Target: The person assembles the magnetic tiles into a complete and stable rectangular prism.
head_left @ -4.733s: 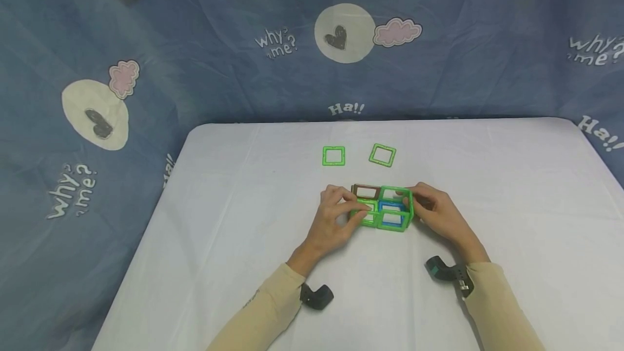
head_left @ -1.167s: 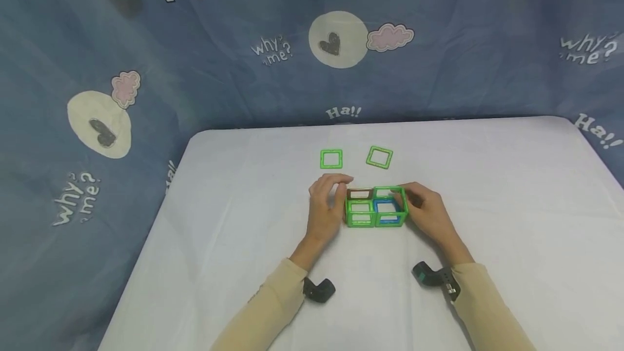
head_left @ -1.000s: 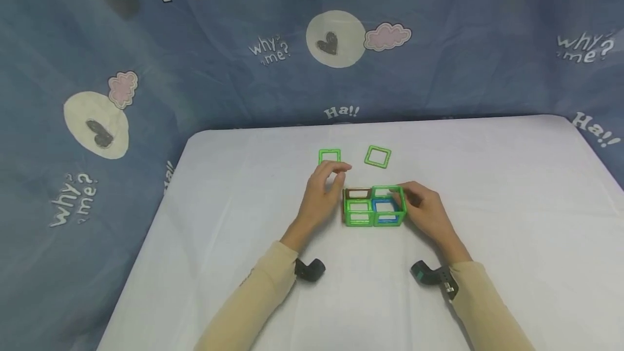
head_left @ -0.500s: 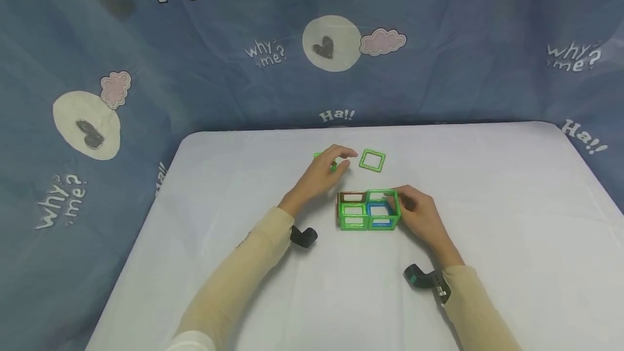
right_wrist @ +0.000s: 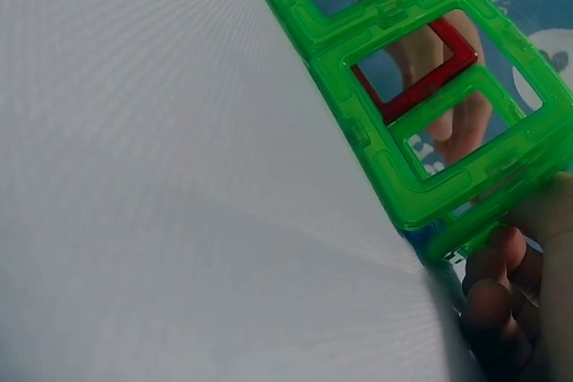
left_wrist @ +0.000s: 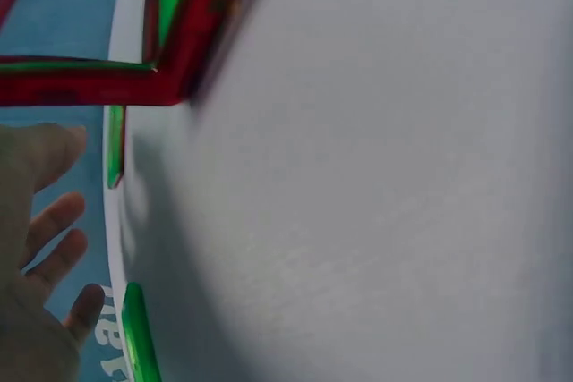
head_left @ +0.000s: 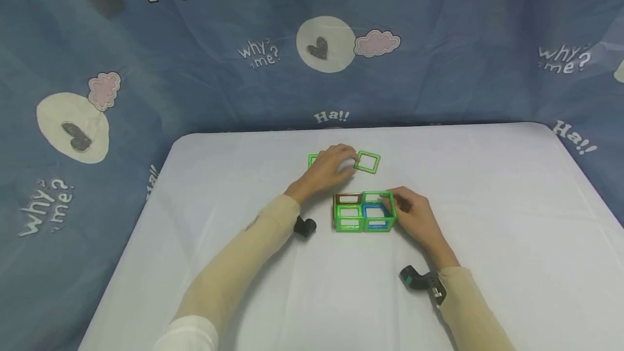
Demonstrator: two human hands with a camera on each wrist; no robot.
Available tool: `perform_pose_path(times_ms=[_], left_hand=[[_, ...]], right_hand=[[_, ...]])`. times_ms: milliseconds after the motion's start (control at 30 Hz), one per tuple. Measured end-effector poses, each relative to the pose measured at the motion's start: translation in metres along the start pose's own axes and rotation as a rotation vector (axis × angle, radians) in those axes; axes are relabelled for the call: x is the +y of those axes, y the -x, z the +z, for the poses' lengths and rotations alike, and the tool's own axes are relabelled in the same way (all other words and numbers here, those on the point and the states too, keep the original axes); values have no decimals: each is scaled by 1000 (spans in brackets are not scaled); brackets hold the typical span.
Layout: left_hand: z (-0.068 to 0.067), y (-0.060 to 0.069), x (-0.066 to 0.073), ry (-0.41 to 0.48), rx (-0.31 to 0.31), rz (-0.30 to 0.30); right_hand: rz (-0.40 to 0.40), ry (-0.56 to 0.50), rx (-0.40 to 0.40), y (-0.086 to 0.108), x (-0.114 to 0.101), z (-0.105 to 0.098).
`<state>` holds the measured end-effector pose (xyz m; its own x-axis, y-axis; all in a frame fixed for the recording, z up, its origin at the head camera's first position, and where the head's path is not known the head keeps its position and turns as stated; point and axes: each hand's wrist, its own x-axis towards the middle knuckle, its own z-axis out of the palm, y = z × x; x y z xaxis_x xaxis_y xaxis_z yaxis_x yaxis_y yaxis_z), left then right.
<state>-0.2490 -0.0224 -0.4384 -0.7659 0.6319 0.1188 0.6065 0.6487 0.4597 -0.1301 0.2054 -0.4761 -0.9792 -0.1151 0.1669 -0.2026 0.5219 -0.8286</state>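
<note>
A box-like build of magnetic tiles (head_left: 363, 219), mostly green with brown-red and blue squares, stands on the white table. My right hand (head_left: 418, 220) grips its right end, with a finger reaching inside the frame; in the right wrist view the fingers (right_wrist: 491, 297) curl by the green end wall. Behind the build, my left hand (head_left: 327, 171) is at the left edge of a loose green square tile (head_left: 365, 170), its fingers apart and loosely bent; contact is unclear. Another green square tile (head_left: 312, 157) is mostly hidden behind that hand. A red tile frame (left_wrist: 170, 82) looms close in the left wrist view.
White cloth covers the table (head_left: 487, 188), whose far edge meets a blue printed curtain (head_left: 439, 80). A black wrist camera (head_left: 305, 227) is on the left wrist and another black wrist camera (head_left: 414, 278) on the right.
My left hand has let go of the build's left side and moved up and away to the loose tiles, then right to the second one. My right hand keeps its grip on the build.
</note>
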Motion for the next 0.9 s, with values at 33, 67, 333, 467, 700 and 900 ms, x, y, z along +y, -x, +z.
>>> perform_pose_path(times_ms=[33, 67, 333, 467, 700, 900], left_hand=[[1, -1, 0, -7, -9, -2], [1, -2, 0, -15, -18, -3], [6, -6, -2, -58, -66, -8], [5, -7, -4, -72, -63, -20], [6, -10, -6, -80, -64, -19], [12, -10, -8, -112, -48, -13]], right_hand=[[-2, -2, 0, 0, 0, 0], [-6, -6, -2, 0, 0, 0], [-17, -27, -6, -1, -4, 1], [-10, -29, -10, -1, -3, 1], [-6, -15, -7, -2, -2, -1], [17, -1, -10, 0, -3, -3]])
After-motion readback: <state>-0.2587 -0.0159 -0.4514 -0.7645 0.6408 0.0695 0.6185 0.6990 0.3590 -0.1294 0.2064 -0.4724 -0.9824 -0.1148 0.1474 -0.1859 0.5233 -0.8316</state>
